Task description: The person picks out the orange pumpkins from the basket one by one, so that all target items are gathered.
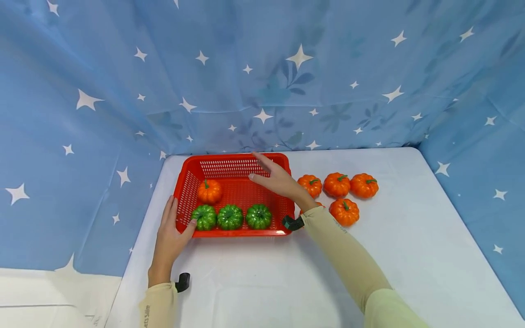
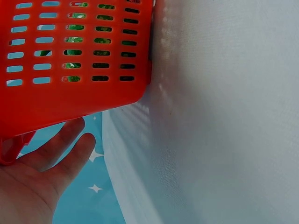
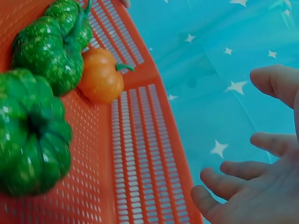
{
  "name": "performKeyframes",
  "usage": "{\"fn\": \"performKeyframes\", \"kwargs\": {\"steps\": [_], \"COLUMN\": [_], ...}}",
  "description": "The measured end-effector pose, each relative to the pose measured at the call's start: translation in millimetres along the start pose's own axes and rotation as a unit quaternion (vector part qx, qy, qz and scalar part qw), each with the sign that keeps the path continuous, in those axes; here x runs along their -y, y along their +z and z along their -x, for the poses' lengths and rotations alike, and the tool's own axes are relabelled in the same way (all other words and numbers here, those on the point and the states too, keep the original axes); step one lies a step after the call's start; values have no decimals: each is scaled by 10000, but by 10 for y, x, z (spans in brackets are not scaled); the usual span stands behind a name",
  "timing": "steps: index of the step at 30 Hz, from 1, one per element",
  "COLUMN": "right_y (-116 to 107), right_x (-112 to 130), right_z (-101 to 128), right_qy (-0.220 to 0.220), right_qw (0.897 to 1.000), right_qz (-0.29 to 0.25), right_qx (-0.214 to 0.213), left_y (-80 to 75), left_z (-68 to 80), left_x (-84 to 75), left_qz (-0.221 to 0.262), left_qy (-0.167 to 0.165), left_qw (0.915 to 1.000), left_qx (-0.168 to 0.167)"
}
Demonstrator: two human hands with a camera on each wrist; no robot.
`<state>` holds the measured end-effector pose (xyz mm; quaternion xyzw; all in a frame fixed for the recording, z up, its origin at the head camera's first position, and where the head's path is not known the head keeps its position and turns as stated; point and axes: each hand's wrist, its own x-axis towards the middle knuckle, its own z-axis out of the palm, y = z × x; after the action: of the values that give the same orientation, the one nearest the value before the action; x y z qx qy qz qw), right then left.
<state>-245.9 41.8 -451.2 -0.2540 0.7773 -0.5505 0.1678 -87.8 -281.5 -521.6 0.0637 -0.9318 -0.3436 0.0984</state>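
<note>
A red plastic basket (image 1: 242,233) with slotted walls stands on the white table. Along its near side sit three green pumpkins, left (image 1: 206,217), middle (image 1: 230,217) and right (image 1: 259,216), with one orange pumpkin (image 1: 210,192) behind the left one. My left hand (image 1: 169,241) is at the basket's near left corner, its fingers extended along the outside and the thumb over the rim. Over the basket's right part hovers my right hand (image 1: 280,180), fingers spread and holding nothing. The right wrist view shows those fingers (image 3: 224,184) beside the basket wall (image 3: 140,140).
Right of the basket, several orange pumpkins (image 1: 344,212) lie grouped on the white table (image 1: 410,237); one is mostly hidden behind the right wrist. A blue curtain (image 1: 229,91) with white stars hangs behind the table and at both sides.
</note>
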Motion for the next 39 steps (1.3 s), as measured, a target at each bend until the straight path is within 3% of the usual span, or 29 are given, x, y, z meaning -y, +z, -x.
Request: {"fn": "performKeyframes", "kwargs": {"steps": [11, 18, 39], "right_y": [312, 482, 884], "right_x": [-9, -32, 3], "right_z": [-111, -159, -488], "right_qy": [10, 124, 143], "right_qw": [9984, 9967, 9914], "right_qz": [428, 402, 498], "right_qx": [373, 699, 1204], "left_y": [-2, -11, 5], "left_z": [3, 55, 1], "left_x": [-12, 19, -6], "left_qz": [76, 28, 63], "left_qy": [8, -75, 8], "left_qw": [10000, 10000, 10000], "left_qx": [8, 26, -35]}}
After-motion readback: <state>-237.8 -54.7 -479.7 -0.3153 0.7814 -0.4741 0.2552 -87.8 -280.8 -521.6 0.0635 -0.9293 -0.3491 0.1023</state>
